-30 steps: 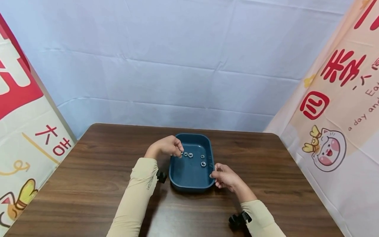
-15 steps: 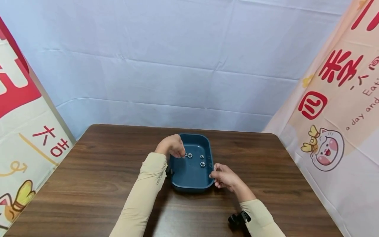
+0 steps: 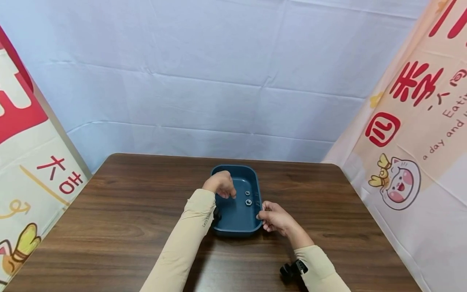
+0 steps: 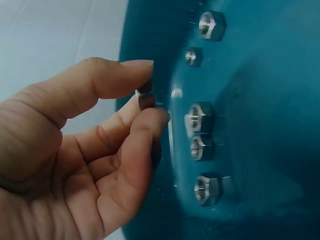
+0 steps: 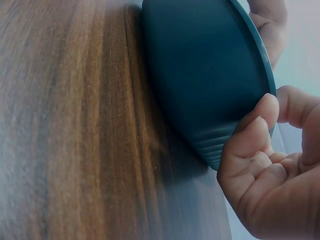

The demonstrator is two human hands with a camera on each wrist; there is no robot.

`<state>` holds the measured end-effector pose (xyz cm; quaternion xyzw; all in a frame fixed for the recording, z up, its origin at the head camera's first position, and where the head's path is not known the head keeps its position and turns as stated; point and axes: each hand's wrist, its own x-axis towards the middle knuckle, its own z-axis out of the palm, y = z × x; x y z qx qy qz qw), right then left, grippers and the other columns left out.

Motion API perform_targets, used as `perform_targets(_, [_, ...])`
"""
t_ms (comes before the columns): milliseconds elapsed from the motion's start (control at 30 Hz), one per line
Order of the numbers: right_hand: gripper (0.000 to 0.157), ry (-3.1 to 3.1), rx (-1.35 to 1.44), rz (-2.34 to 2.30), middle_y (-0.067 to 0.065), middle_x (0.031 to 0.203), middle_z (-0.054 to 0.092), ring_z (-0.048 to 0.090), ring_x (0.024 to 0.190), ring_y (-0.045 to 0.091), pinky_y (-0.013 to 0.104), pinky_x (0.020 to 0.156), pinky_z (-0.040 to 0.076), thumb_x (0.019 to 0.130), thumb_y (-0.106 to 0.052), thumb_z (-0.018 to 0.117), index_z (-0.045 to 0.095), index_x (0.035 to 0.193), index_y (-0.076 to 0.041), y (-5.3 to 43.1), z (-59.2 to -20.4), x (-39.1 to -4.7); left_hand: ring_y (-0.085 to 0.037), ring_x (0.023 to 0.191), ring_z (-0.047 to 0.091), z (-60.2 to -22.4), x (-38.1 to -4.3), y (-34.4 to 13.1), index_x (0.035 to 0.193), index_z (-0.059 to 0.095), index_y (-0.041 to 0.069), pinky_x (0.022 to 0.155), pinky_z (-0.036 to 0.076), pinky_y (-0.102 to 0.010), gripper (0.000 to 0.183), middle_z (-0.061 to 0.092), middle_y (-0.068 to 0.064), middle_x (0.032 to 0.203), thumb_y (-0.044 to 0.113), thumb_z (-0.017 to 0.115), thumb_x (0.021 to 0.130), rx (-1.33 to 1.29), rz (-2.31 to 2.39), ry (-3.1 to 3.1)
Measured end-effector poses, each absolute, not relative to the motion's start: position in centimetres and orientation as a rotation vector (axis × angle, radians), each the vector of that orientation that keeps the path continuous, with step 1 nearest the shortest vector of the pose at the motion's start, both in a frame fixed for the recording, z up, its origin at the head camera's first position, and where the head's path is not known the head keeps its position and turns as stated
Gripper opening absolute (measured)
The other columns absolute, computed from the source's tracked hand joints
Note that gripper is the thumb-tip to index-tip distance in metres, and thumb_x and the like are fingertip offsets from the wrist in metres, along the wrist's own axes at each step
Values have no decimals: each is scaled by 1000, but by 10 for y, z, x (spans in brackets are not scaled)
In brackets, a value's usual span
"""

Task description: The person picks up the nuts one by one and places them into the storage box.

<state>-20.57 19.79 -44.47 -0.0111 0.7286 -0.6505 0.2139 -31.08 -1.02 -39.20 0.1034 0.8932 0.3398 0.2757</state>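
A dark blue rectangular tray stands on the table, with several silver hex nuts on its floor. My left hand is over the tray's left half. In the left wrist view its thumb and fingertips pinch a small hex nut, partly covered by the fingers. Beyond it lie a large nut, a small nut and others in a row. Two nuts show in the head view, one being the nearer nut; my left hand hides the rest. At the tray's right side, my right hand pinches the rim between thumb and fingers.
The brown wooden table extends on both sides of the tray. A pale cloth hangs behind it, and printed banners flank left and right. Black wrist cameras are strapped to both forearms, one camera at the right.
My left hand has moved right, farther over the tray, and now covers nuts that showed earlier in the head view. My right hand stays at the rim.
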Motion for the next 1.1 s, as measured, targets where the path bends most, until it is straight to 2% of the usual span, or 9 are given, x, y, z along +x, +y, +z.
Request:
perform_targets(100, [18,2019,-30,-1807,3,56,45,48,43,9,19,41,39,79,0,54,38,81,-8,198,-445,-206,-18,57,59,-398,-313,-7,60,55,10,66,55,-36,26,61,-9,64,3,75,75,266,904,2420])
perform_targets(333, [17,2024,-22,-1800,3,56,46,48,43,9,20,41,40,80,0,54,39,80,-8,198,-446,-206,-20,58,62,-407,-318,-1,75,66,3,63,55,-34,10,64,-12,67,5,76,76,238,772,2450])
perform_targets(667, [15,2025,-31,-1786,4,56,46,48,44,8,19,43,41,81,4,50,38,79,-5,189,-421,-193,-21,56,63,-419,-323,2,83,66,-2,50,52,-28,12,65,-15,65,3,75,76,157,684,2447])
perform_targets(767, [15,2027,-34,-1786,4,56,45,48,44,9,19,43,40,81,4,50,38,79,-5,190,-425,-196,-20,54,63,-422,-323,2,99,64,-6,50,52,-28,24,65,-14,65,1,74,77,125,704,2439])
perform_targets(900, [15,2045,-28,-1790,3,55,45,47,43,9,19,41,40,81,2,52,39,79,-6,195,-438,-203,-18,51,62,-424,-324,1,121,52,-8,50,52,-27,47,66,-14,66,0,72,79,116,741,2424])
perform_targets(1100, [15,2058,-7,-1773,4,57,46,48,44,10,20,42,41,83,-3,56,41,81,-6,198,-446,-204,-20,54,63,-418,-320,0,128,47,-7,52,53,-28,52,65,-14,67,3,70,82,125,757,2422])
